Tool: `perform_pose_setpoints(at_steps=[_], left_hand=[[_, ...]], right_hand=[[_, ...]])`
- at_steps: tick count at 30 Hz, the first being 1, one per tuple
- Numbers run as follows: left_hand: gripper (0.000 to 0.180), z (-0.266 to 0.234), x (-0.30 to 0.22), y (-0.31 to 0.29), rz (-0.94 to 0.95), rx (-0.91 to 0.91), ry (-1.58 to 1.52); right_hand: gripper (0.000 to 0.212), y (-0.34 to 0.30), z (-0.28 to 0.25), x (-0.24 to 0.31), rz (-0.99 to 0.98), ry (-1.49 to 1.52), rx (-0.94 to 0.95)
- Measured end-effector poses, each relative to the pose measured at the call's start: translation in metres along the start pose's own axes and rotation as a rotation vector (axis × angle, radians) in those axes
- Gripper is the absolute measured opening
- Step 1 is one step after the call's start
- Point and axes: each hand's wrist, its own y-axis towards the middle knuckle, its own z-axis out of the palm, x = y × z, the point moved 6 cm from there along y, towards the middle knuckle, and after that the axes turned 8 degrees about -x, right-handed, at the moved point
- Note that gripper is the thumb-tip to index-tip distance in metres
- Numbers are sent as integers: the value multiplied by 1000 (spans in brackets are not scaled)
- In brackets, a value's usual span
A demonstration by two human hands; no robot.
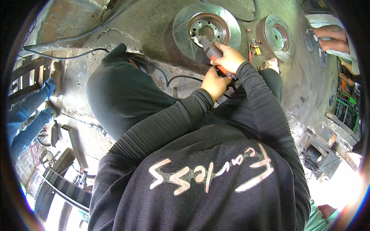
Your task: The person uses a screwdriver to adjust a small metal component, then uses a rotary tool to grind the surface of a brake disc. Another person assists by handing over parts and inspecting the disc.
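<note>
In both hands I hold a grey and red angle grinder (pixel 211 50), tilted with its head at the hub of a brake disc (pixel 184 32) lying on the floor. My right hand (pixel 230 59) is closed around the middle of the tool's body. Closer to me, my left hand (pixel 216 83) grips its rear end, where a black cord (pixel 185 76) trails off to the left. The grinder's head partly covers the disc's bolt holes, and I cannot make out whether it touches the metal.
A second brake disc (pixel 266 29) lies to the right. Between the discs are small tools with yellow and red handles (pixel 256 49). Another cable (pixel 73 38) crosses the floor at the left. A person's legs in jeans (pixel 32 109) show at far left, another person's bare legs (pixel 333 38) at far right.
</note>
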Motion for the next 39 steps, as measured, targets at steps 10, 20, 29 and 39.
perform_pose_setpoints(at_steps=[10,20,29,39], left_hand=[[27,3,-4,-1,-37,48,29],[30,4,-7,-5,-49,20,28],[29,5,-11,-6,-35,26,15],[35,1,5,8,-33,34,57]], right_hand=[[87,-3,-2,3,24,1,78],[87,-3,-2,5,44,7,136],[87,2,-3,6,26,-4,96],[88,6,-1,2,-14,-12,84]])
